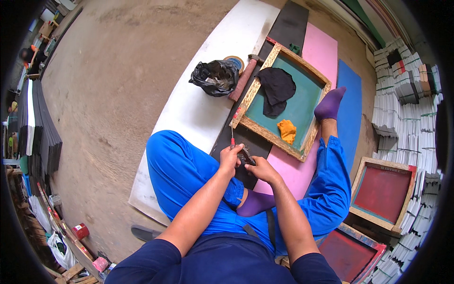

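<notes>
My left hand is closed around a screwdriver-like tool with a red handle, its thin metal shaft pointing away from me. My right hand is closed on a small dark object that spans the gap between both hands; its kind is hard to make out. Just beyond them lies a wooden-framed printing screen with green mesh. On that mesh rest a crumpled black cloth and a small orange-yellow cloth.
Left of the frame are a hammer, a tape roll and a black plastic bag. White, black, pink and blue sheets cover the floor. Red-meshed screens and stacked white bundles stand at right.
</notes>
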### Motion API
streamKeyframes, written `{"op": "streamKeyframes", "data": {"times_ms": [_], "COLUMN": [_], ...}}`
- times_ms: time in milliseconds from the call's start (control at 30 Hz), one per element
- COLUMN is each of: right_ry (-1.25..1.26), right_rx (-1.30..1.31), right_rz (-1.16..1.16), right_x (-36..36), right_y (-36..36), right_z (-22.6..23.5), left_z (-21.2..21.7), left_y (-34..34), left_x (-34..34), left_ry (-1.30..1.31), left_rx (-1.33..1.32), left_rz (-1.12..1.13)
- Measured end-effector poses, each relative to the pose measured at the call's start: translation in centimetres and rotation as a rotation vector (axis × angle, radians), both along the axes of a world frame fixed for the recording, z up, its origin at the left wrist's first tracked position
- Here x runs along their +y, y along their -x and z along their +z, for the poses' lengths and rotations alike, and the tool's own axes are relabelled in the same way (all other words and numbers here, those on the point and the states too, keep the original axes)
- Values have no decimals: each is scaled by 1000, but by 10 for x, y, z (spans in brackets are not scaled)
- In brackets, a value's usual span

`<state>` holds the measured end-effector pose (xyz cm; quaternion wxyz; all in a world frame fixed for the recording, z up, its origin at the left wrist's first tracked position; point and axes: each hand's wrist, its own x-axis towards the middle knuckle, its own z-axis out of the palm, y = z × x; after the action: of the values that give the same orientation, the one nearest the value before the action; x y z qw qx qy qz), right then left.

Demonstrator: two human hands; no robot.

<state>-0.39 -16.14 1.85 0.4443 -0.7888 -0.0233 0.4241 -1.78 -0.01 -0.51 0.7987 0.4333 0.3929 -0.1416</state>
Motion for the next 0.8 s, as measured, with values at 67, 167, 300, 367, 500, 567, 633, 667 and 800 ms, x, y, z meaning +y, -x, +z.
{"op": "streamKeyframes", "data": {"times_ms": [67,167,300,367,500,567,633,667,800], "right_ry": [-39,-61,-230,-59,108,181,240,270,230], "right_rx": [17,50,123,87,-37,-76,-21,7,85], "right_rz": [27,51,-45,-60,-68,-60,-44,-34,-99], "right_x": [0,0,-15,-6,7,12,19,24,32], "right_y": [0,-1,-11,-25,-58,-73,-88,-94,-107], "right_z": [3,6,-17,-6,2,-3,2,6,6], "left_z": [2,5,-2,-3,6,6,6,5,11], "left_y": [0,1,0,1,0,0,0,0,-2], "left_x": [1,3,-1,-3,-4,-5,-5,-5,-6], "left_ry": [-5,-136,-401,-458,-423,-395,-381,-374,-349], "left_rx": [0,-12,-36,-49,-38,-36,-38,-37,-30], "left_rz": [-9,-48,-46,-9,-7,-5,-9,-10,2]}}
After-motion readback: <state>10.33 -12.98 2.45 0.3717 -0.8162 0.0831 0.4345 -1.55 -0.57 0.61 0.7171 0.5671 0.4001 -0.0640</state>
